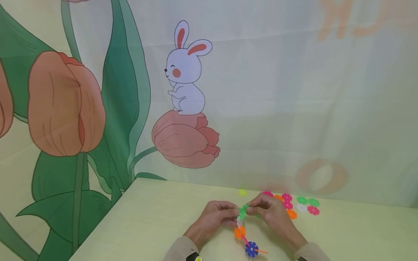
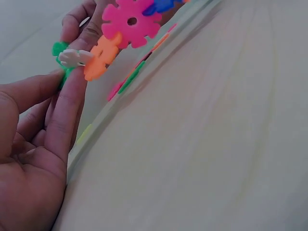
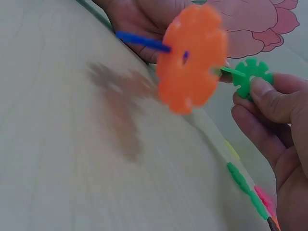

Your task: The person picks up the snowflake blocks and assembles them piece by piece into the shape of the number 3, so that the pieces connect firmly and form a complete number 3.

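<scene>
Left hand [image 1: 218,214] and right hand [image 1: 271,212] pinch green discs [image 1: 242,211], chain [image 1: 240,232] toward six o'clock: joining, I'd say; needs a push.

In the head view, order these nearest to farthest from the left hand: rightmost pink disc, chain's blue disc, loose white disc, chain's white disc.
1. Chain's white disc, just beside the left hand
2. Chain's blue disc, lower right
3. Loose white disc, past the right hand
4. Rightmost pink disc, farther right
</scene>
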A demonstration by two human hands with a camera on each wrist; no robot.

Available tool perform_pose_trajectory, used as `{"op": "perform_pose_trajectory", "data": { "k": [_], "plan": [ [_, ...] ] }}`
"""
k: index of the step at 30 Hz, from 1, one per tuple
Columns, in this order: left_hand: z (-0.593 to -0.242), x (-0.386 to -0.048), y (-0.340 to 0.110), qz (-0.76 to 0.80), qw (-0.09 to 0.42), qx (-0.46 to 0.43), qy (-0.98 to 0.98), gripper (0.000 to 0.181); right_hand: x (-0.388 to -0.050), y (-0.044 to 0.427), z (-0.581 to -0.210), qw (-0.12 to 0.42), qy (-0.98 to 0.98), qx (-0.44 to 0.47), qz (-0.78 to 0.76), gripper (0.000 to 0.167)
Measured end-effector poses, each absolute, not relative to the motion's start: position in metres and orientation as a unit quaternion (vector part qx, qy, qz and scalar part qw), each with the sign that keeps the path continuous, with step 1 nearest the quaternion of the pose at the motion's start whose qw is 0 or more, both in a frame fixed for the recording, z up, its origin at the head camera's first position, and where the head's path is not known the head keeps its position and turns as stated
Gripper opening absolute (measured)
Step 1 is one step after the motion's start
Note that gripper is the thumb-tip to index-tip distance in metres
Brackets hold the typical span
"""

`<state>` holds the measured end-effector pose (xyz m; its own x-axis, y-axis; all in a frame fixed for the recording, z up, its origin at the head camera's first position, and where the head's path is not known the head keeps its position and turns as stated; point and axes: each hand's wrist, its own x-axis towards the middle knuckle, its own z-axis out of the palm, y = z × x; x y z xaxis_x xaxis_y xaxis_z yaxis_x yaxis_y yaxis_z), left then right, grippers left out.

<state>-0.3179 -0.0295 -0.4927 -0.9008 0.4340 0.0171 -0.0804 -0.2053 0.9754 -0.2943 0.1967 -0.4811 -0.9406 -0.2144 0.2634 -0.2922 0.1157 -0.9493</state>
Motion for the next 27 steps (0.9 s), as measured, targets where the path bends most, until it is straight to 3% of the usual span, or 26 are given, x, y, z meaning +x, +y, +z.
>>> {"op": "perform_pose_trajectory", "data": {
  "k": [13,27],
  "plan": [
    [-0.491,-0.316,-0.026,0.764,0.162,0.151,0.606,0.019,-0.295,0.202,-0.471,0.049,-0.767,0.200,0.608,0.017],
    [-0.491,-0.318,-0.027,0.776,0.160,0.152,0.591,0.025,-0.303,0.201,-0.455,0.027,-0.793,0.248,0.556,0.016]
  ]
}}
